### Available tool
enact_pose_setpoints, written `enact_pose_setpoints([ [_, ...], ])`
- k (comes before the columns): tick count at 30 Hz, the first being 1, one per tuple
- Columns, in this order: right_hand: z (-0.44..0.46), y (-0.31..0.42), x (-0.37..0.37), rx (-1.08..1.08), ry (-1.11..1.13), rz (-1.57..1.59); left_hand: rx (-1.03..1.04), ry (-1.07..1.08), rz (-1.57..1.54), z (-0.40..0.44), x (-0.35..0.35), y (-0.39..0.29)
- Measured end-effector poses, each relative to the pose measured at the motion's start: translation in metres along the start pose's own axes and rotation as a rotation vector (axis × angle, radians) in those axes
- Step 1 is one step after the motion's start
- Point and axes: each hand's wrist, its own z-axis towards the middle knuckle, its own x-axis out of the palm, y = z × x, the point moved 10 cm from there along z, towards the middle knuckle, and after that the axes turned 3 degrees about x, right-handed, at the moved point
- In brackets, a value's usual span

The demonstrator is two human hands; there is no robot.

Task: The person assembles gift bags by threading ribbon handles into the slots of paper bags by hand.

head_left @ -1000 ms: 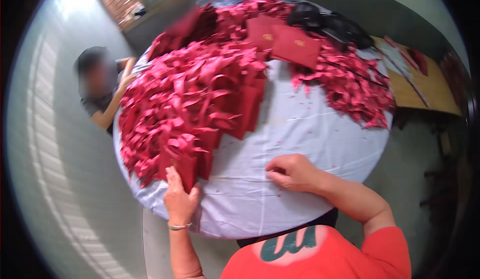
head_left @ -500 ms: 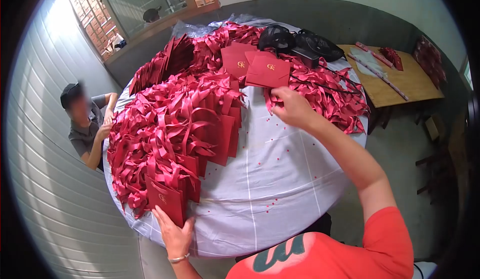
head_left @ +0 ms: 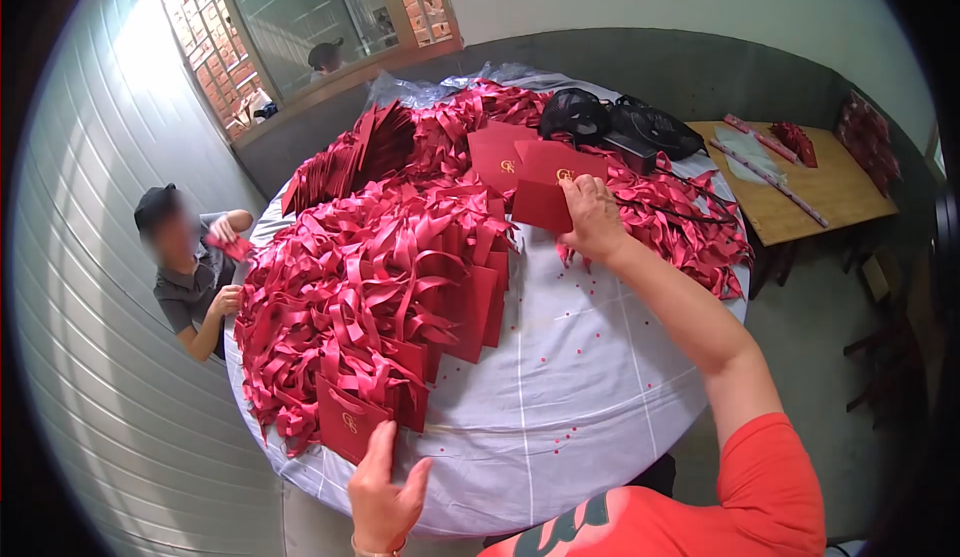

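Note:
My right hand (head_left: 594, 219) is closed on a flat red gift bag (head_left: 541, 207) at the far middle of the table, its thumb and fingers on the right edge. Under and beside it lie other flat red bags (head_left: 492, 165) with gold lettering. My left hand (head_left: 385, 492) is at the near edge, thumb and fingers apart. Its fingertips are at the lower right corner of an upright red gift bag (head_left: 348, 419) with a gold logo; whether they touch it I cannot tell. Behind that bag stand rows of red bags with satin ribbon handles (head_left: 350, 287).
A round table with a white cloth (head_left: 580, 377) carries small red dots. Black mesh bags (head_left: 650, 129) lie at the back, beside more ribbons (head_left: 690, 252). A co-worker (head_left: 190, 267) at the left holds something red. A wooden table (head_left: 790, 192) with wrapped rolls stands at right.
My right hand has closed on a red bag and tilted it up from the pile. My left hand has shifted off the front bag's face to its corner. The co-worker's hand has lifted something red.

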Motion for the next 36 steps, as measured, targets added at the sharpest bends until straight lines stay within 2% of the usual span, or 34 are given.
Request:
enact_pose_setpoints([
  [3, -0.033, 0.029, -0.054, -0.104, -0.036, 0.067, 0.193, 0.113, -0.073, 0.035, 0.032, -0.04],
  [5, -0.063, 0.053, -0.082, -0.227, -0.021, 0.141, 0.323, 0.084, -0.144, 0.057, 0.049, -0.058],
  [8, -0.115, 0.092, -0.108, -0.461, 0.036, 0.244, 0.423, -0.068, -0.197, 0.093, 0.057, -0.08],
  [10, -0.144, 0.122, -0.124, -0.53, 0.08, 0.257, 0.475, -0.152, -0.097, 0.11, 0.06, -0.1],
  [12, -0.169, 0.144, -0.133, -0.565, 0.154, 0.336, 0.531, -0.087, -0.083, 0.112, 0.082, -0.109],
  [13, -0.184, 0.152, -0.123, -0.566, 0.277, 0.332, 0.475, 0.061, -0.109, 0.109, 0.099, -0.109],
  [14, -0.193, 0.158, -0.123, -0.549, 0.31, 0.376, 0.459, 0.169, -0.047, 0.106, 0.11, -0.115],
  [17, -0.21, 0.164, -0.124, -0.501, 0.389, 0.54, 0.483, 0.065, -0.055, 0.089, 0.12, -0.115],
  [21, -0.219, 0.166, -0.113, -0.445, 0.527, 0.667, 0.372, 0.093, -0.042, 0.081, 0.142, -0.093],
  [25, -0.21, 0.162, -0.107, -0.414, 0.631, 0.83, 0.083, 0.347, -0.092, 0.079, 0.171, -0.05],
  [27, -0.19, 0.143, -0.1, -0.42, 0.617, 1.033, 0.056, 0.365, -0.103, 0.079, 0.182, -0.037],
  [28, -0.17, 0.125, -0.089, -0.357, 0.634, 1.054, 0.075, 0.371, -0.139, 0.078, 0.186, -0.036],
  [29, -0.151, 0.089, -0.07, -0.23, 0.443, 0.941, 0.089, 0.381, -0.174, 0.075, 0.189, -0.036],
  [31, -0.107, 0.041, -0.042, -0.222, 0.273, 0.392, 0.093, 0.393, -0.182, 0.073, 0.189, -0.039],
  [33, -0.079, 0.019, -0.027, -0.335, 0.131, 0.142, 0.104, 0.379, -0.189, 0.075, 0.188, -0.043],
  [36, -0.071, 0.015, 0.008, -0.522, 0.177, -0.012, 0.085, 0.399, -0.243, 0.072, 0.188, -0.041],
])
